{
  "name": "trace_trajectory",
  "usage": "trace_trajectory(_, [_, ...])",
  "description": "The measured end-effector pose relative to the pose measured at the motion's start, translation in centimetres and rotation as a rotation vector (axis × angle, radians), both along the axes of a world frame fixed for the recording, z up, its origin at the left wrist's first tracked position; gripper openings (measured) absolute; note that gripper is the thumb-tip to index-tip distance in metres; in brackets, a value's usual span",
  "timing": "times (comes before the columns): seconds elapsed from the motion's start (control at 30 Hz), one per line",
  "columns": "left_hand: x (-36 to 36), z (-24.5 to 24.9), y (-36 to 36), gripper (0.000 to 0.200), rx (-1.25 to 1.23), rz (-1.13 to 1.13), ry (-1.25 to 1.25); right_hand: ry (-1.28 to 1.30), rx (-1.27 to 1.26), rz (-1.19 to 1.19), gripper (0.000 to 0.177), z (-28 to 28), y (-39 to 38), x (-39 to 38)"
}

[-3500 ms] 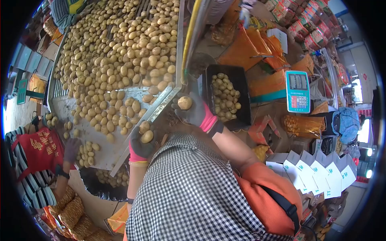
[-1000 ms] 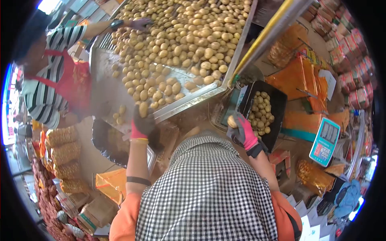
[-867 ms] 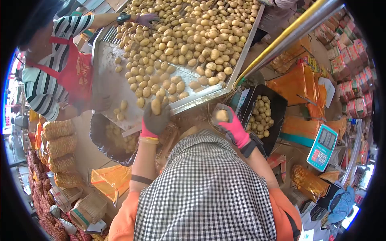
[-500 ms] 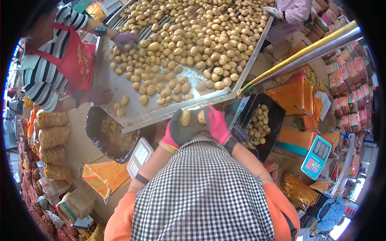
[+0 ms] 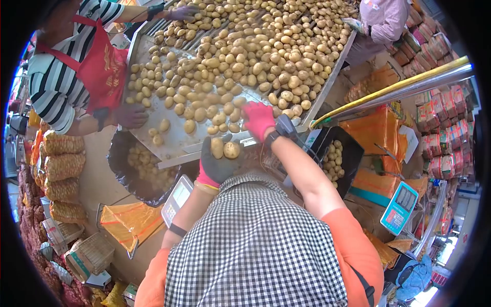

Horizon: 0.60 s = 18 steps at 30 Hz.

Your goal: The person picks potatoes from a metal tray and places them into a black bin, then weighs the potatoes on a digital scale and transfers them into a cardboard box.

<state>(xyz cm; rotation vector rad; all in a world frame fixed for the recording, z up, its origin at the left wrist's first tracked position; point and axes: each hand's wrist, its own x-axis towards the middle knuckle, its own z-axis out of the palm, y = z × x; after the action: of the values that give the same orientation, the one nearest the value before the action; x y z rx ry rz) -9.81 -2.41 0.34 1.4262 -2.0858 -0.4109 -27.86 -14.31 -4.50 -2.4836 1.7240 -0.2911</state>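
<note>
My left hand (image 5: 210, 165), in a grey and pink glove, is closed around two potatoes (image 5: 224, 149) in front of my checked apron, just outside the front edge of the metal sorting table (image 5: 174, 134). My right hand (image 5: 258, 119), in a pink glove, reaches over that edge beside loose potatoes (image 5: 220, 118). Its back faces me, with thumb and fingers apart, and its palm is hidden. Many more potatoes (image 5: 286, 66) cover the table behind.
Black-lined bins of potatoes stand at left (image 5: 148, 163) and right (image 5: 333, 161). A co-worker in a red apron (image 5: 105, 69) is at the left; another person (image 5: 381, 23) is at the far right. A yellow and silver pole (image 5: 394, 89) slants across the right. Scales (image 5: 400, 207) and mesh sacks stand around.
My right hand has moved forward over the table edge. The potato it held now lies beside the other in my left hand, which has shifted left. The co-worker's hands have moved.
</note>
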Motion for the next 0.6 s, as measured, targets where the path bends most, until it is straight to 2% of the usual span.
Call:
trace_trajectory(0.03, [0.3,0.3,0.0,0.026,0.185,0.067,0.292,0.022,0.153,-0.036,0.041,-0.3,-1.0,0.4])
trace_trajectory(0.07, [0.8,0.3,-0.2,0.026,0.178,0.076,0.293,0.046,0.304,-0.069,0.044,-0.5,-2.1,0.7])
trace_trajectory(0.13, [2.3,0.0,0.1,0.027,-0.046,-0.003,-0.040,0.073,0.373,-0.038,0.046,-0.5,-2.8,0.8])
trace_trajectory(0.17, [2.9,-0.4,0.3,0.027,-0.046,0.015,-0.039,-0.099,0.295,-0.078,0.047,-0.6,-2.6,0.6])
trace_trajectory(0.2, [3.4,-1.0,0.5,0.028,0.089,0.057,0.123,-0.269,0.217,-0.110,0.048,-0.7,-2.5,0.5])
trace_trajectory(0.23, [3.8,-1.0,0.6,0.029,0.221,0.104,0.288,-0.505,0.323,-0.144,0.050,1.0,-2.2,0.7])
trace_trajectory(0.27, [4.1,-0.9,0.9,0.029,0.218,0.135,0.293,-0.752,0.336,-0.162,0.046,1.5,-1.4,1.0])
trace_trajectory(0.33, [4.3,0.4,1.3,0.035,0.490,0.185,1.077,-1.253,0.687,-0.239,0.040,3.5,0.4,2.8])
trace_trajectory(0.37, [5.1,-0.9,1.2,0.042,0.253,0.115,0.614,-1.201,0.620,-0.157,0.037,3.6,1.8,3.9])
trace_trajectory(0.4, [5.6,-0.7,1.4,0.042,0.244,0.136,0.615,-1.149,0.550,-0.076,0.035,3.7,3.4,5.2])
trace_trajectory(0.43, [6.1,-0.5,1.7,0.043,0.178,0.166,0.475,-1.006,0.400,0.083,0.036,4.1,5.3,6.8])
trace_trajectory(0.47, [6.6,-0.3,1.9,0.044,0.115,0.194,0.335,-0.967,0.521,0.229,0.037,3.1,6.2,8.0])
trace_trajectory(0.53, [8.1,-1.4,2.5,0.045,0.065,0.215,0.342,-0.784,0.338,0.448,0.041,3.2,7.1,9.9])
trace_trajectory(0.6, [10.8,-2.9,4.0,0.041,-0.037,0.420,0.202,-0.835,0.408,0.401,0.044,3.8,6.2,10.9])
